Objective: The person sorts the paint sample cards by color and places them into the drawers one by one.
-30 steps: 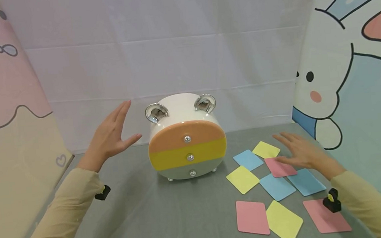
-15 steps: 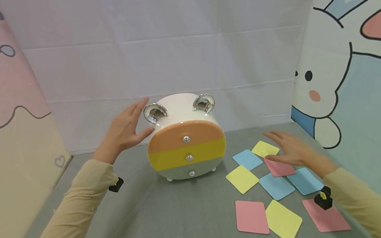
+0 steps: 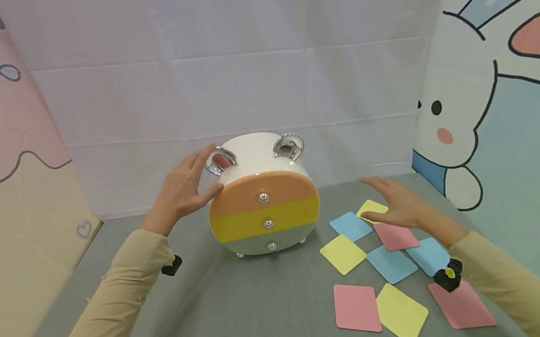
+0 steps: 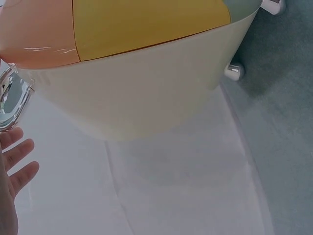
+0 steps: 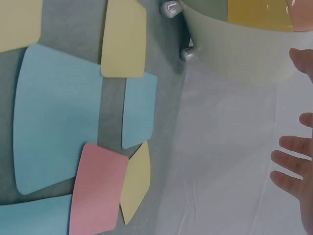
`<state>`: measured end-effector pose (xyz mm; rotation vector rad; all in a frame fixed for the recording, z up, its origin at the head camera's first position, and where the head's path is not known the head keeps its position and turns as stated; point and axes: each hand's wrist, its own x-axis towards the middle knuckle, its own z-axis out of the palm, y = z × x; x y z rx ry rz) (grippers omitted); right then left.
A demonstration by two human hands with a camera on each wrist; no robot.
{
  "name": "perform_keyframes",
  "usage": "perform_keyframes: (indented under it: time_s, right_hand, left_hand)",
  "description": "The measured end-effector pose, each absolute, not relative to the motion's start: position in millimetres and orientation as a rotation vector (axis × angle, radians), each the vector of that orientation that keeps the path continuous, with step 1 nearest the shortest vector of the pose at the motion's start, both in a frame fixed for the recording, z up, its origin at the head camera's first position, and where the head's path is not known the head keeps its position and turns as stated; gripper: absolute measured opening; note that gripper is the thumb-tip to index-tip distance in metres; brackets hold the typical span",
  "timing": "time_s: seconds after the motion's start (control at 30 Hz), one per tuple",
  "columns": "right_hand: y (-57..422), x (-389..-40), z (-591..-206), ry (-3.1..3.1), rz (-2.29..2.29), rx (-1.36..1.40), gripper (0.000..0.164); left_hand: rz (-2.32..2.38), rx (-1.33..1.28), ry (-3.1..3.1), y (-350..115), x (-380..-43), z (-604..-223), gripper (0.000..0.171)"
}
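A small rounded chest of drawers (image 3: 241,207), white with orange, yellow and grey-green fronts, stands on short feet mid-table. Two silver ears rise from its top, and each drawer front has a silver knob (image 3: 268,223). My left hand (image 3: 178,193) is at the chest's upper left, thumb at the orange front's edge and fingers right by the left ear (image 3: 215,168). In the left wrist view its fingers (image 4: 20,152) are spread and loose. To the right, my right hand (image 3: 402,205) hovers over the cards, holding nothing, fingers extended toward the chest.
Several square cards lie right of the chest: a yellow card (image 3: 343,254), a blue card (image 3: 392,264), a pink card (image 3: 356,307) and others, some overlapping. Grey cloth (image 3: 245,312) covers the table. A white backdrop (image 3: 242,84) and printed side panels enclose it.
My left hand has moved right, from beside the chest to its upper left edge. My right hand has shifted left over the cards, toward the chest. The chest and cards stay put.
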<state>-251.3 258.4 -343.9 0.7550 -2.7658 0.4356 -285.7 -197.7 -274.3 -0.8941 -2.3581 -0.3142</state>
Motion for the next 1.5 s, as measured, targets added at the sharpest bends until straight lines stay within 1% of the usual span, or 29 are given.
perform_keyframes:
  time_s: [0.2,0.67,1.0,1.17,1.5]
  right_hand:
    - [237,-248,-327,-2.718,0.590,0.737,0.074]
    - [175,-235,-308,-2.388,0.901,0.765,0.048]
    - [126,-235,-313,-2.119,1.058,0.857,0.041]
    - [98,-235,-323,-2.050,1.121,0.869,0.038]
    - [62,-240,-341,-2.033,1.171,0.751,0.028]
  left_hand:
    - [-0.318,-0.874,-2.371,-197,-287,-277,0.077]
    - [-0.342,-0.876,-2.356,-197,-288,-283,0.076]
    - [-0.338,-0.874,-2.353,-197,-288,-283,0.076]
    - [-0.332,-0.878,-2.347,-197,-288,-282,0.075]
    - [-0.329,-0.884,-2.342,-195,-288,-282,0.075]
